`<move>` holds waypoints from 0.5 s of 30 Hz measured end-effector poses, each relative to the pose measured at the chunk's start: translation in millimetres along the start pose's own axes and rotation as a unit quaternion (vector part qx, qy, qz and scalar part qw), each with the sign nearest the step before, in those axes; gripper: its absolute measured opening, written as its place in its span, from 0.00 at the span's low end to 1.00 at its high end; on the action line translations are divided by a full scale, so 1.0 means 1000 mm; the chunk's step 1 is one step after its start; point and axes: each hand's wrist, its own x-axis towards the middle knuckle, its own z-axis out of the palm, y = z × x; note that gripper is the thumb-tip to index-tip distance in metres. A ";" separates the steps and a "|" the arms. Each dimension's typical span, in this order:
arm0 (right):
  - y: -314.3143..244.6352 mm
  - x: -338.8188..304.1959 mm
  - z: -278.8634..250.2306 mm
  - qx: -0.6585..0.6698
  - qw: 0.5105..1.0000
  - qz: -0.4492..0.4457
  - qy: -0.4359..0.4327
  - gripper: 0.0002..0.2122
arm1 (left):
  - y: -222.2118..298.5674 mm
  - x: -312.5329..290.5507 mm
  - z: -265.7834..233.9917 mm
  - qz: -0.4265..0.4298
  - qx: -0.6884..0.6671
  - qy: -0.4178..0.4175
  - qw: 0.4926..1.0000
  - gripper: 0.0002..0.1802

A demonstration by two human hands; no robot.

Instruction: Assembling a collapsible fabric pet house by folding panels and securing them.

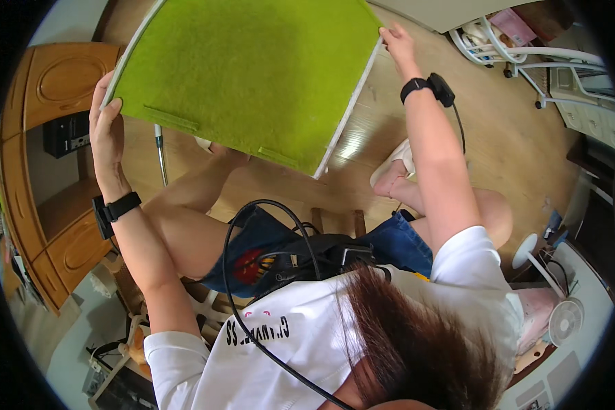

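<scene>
A large flat green felt-covered board [253, 68] with a white edge is held up in front of me, tilted over my knees. My left hand [106, 130] grips its left edge, fingers curled over the rim. My right hand [398, 42] pinches the board's upper right corner. Both wrists wear black bands, and the right one carries a small black device [441, 89] with a cable. I am seated, with bare knees and denim shorts below the board.
A wooden cabinet [55, 171] stands at the left. A white wire rack [506, 48] and shelving stand at the upper right. A small white fan [566, 320] sits at the lower right. Black cables [266, 260] lie across my lap. The floor is wooden.
</scene>
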 end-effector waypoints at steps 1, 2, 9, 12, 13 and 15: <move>-0.001 0.003 0.003 -0.017 0.999 -0.010 -0.041 0.19 | 0.001 0.000 0.001 -0.001 -0.001 -0.002 1.000 0.30; -0.002 0.005 0.001 -0.017 0.999 -0.008 -0.041 0.19 | 0.003 0.001 0.003 -0.003 0.000 -0.003 1.000 0.30; -0.005 0.008 -0.030 0.127 0.989 0.080 -0.001 0.11 | 0.002 -0.001 0.001 -0.006 0.005 0.004 1.000 0.31; -0.015 0.010 -0.038 0.135 0.988 0.080 -0.002 0.10 | 0.001 -0.002 0.000 -0.006 0.000 -0.002 1.000 0.31; -0.022 0.010 -0.037 0.138 0.988 0.064 -0.042 0.11 | 0.001 -0.002 0.000 -0.009 0.000 -0.004 1.000 0.31; -0.039 0.006 -0.027 0.112 0.987 0.045 -0.106 0.10 | 0.001 -0.004 0.000 -0.007 -0.004 -0.011 1.000 0.31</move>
